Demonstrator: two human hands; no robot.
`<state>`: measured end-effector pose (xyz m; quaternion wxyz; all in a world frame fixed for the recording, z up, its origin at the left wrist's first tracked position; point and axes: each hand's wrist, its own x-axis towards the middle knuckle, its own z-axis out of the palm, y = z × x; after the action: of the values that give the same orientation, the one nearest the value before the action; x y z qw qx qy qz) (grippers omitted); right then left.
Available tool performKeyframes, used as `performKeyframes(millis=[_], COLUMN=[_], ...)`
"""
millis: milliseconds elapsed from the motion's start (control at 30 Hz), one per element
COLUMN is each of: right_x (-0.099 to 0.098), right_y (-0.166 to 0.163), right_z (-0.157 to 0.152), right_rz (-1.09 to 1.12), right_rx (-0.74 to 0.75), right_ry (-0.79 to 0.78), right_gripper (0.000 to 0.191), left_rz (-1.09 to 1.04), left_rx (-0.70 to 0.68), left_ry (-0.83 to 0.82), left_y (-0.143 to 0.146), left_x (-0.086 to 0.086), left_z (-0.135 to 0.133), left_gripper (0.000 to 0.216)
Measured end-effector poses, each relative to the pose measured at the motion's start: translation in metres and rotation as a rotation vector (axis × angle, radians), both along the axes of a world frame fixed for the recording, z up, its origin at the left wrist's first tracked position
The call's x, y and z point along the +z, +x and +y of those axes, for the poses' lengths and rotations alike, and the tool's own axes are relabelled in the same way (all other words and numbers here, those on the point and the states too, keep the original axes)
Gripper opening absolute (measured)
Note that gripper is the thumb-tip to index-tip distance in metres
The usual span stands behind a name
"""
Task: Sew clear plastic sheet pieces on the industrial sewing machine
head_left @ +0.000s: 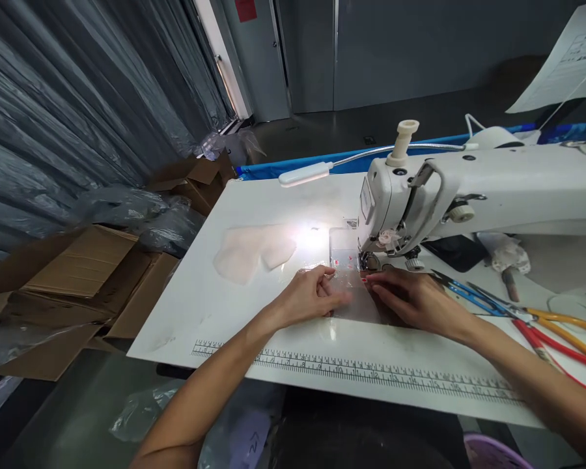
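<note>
A white sewing machine (385, 202) stands at the right of the table, its presser foot (370, 262) low over the plate. Left of and in front of the foot lies a piece of thin sheer fabric (351, 306) with small red marks. My left hand (305, 296) is curled at its left edge, thumb and fingers closed on it; the thumb is slightly blurred. Close by the presser foot, my right hand (415, 299) pinches the fabric's right side between its fingertips. Another pale sheer piece (241, 251) lies flat on the table, left of my hands.
A printed ruler (342, 369) runs along the front of the white table (185, 293). Blue-handled scissors (473, 296) and red- and orange-handled tools (561, 326) lie at right. A lit lamp (305, 174) hangs behind. Open cardboard boxes (83, 260) and plastic bags stand left.
</note>
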<state>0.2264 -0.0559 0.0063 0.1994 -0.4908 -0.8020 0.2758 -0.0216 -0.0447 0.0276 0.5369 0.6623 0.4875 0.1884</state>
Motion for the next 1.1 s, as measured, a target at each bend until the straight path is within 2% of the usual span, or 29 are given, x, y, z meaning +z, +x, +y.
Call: performKeyframes(millis=[100,233,367,567,1100], right_x=[-0.012,-0.019,-0.019,-0.020,-0.029], right_y=[0.008,0.005,0.003,0.009,0.007], right_z=[-0.002,-0.003,-0.003,-0.005,-0.006], right_rz=[-0.083,-0.146,-0.116,-0.015,-0.015], right_rx=[0.165,0.166,0.125,0.137,0.104], right_ry=[0.268,0.415,0.392,0.320,0.347], right_gripper=[0.034,0.036,0.036,0.039,0.036], left_rz=[0.026,0.042,0.025,0.027,0.079], left_rx=[0.019,0.116,0.163,0.117,0.095], left_ry=[0.085,0.126,0.107,0.062,0.069], left_y=[0.002,0.002,0.000,-0.001,0.002], left_x=[-0.004,-0.013,-0.015,-0.013,-0.014], left_z=[0.000,0.006,0.012,0.011,0.011], left_gripper=[0.049,0.043,0.046,0.048,0.049])
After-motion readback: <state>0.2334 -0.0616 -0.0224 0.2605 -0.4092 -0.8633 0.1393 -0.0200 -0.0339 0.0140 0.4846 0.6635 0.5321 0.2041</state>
